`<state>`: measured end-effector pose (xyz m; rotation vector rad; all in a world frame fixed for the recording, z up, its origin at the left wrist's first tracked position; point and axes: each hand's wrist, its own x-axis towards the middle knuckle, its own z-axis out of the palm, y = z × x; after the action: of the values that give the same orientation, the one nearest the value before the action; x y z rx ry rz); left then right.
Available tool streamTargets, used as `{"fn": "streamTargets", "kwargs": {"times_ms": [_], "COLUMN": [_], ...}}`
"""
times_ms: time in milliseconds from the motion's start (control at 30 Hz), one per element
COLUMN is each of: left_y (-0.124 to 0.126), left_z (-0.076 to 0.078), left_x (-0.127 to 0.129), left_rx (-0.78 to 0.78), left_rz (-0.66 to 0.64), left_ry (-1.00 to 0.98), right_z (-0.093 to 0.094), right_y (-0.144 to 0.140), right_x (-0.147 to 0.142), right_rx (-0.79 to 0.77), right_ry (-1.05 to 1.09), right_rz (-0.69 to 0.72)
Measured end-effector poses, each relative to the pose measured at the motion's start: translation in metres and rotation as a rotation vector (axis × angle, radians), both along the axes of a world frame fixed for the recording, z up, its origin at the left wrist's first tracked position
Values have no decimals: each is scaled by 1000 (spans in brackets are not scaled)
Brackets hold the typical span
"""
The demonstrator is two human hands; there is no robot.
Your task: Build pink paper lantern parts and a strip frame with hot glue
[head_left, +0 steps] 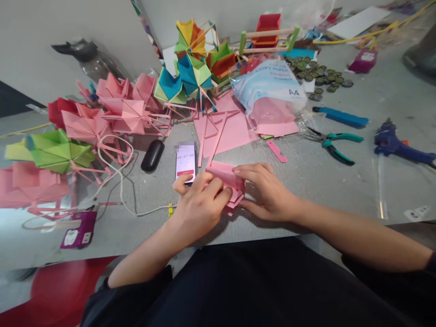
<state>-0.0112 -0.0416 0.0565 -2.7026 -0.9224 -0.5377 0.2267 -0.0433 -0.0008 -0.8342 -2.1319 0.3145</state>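
Note:
Folded pink paper (223, 174) in several layers lies between my two hands near the table's front edge. My left hand (203, 197) closes over its left part, with the fingers curled down onto the layers. On the other side, my right hand (264, 193) grips the right edge, fingers on top and thumb low at the near corner. Thin pink paper strips (218, 138) lie just beyond the folded piece, over flat pink sheets (235, 129). A phone (185, 159) showing a timer lies right behind my left hand, partly covered by it.
Folded pink (127, 113) and green paper shapes (61, 150) crowd the left, near a white cable (122, 190) and black case (152, 156). Behind lies a copy paper bag (272, 84). Pliers (332, 143), a blue cutter (342, 117), a pink cutter (276, 151) and a glue gun (398, 143) lie right.

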Motion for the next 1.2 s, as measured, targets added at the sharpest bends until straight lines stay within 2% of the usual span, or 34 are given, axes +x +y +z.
{"fn": "streamTargets", "kwargs": {"times_ms": [300,567,833,1067,1200], "left_y": [0,3,0,0,2], "left_z": [3,-1,-11,-10,-5], "left_x": [1,0,6,8,5], "left_rx": [-48,-92,-177,-241,-335], "left_rz": [-82,-9,29,30,11], "left_ry": [-44,-373,-518,-528,-486], "right_z": [-1,-7,-3,-4,-8], "right_y": [4,0,-4,-5,-4], "right_x": [5,3,-3,1,2], "right_rx": [-8,21,6,-31,-140], "right_ry": [18,31,108,114,281], "right_rz": [45,-21,-58,-90,-106]}}
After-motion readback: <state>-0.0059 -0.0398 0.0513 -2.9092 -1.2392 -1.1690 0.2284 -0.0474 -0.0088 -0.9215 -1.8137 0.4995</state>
